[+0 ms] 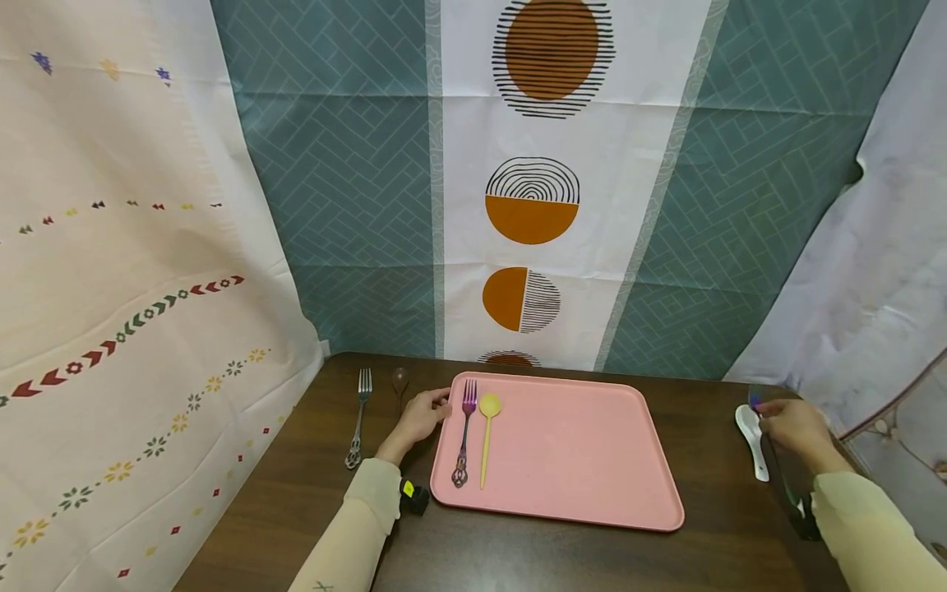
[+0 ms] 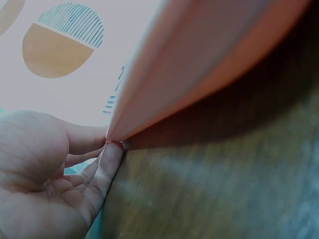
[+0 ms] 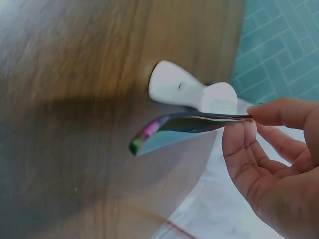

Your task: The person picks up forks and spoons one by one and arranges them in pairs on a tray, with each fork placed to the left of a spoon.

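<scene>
My left hand (image 1: 436, 407) rests at the far left corner of a pink tray (image 1: 577, 460). In the left wrist view its fingertips (image 2: 112, 152) touch that corner of the tray (image 2: 199, 59) with fingers nearly straight. A purple fork (image 1: 464, 436) and a yellow spoon (image 1: 487, 436) lie side by side on the tray's left part. At the table's right edge my right hand (image 1: 769, 409) pinches one end of an iridescent metal utensil (image 3: 184, 124) between thumb and finger, holding it just above a white spoon (image 3: 184, 89) that lies on the wood.
A silver fork (image 1: 358, 419) and a dark brown spoon (image 1: 400, 382) lie on the brown table (image 1: 555, 559) left of the tray. Patterned cloth hangs close behind and at both sides. The white spoon (image 1: 753, 436) sits near the right table edge.
</scene>
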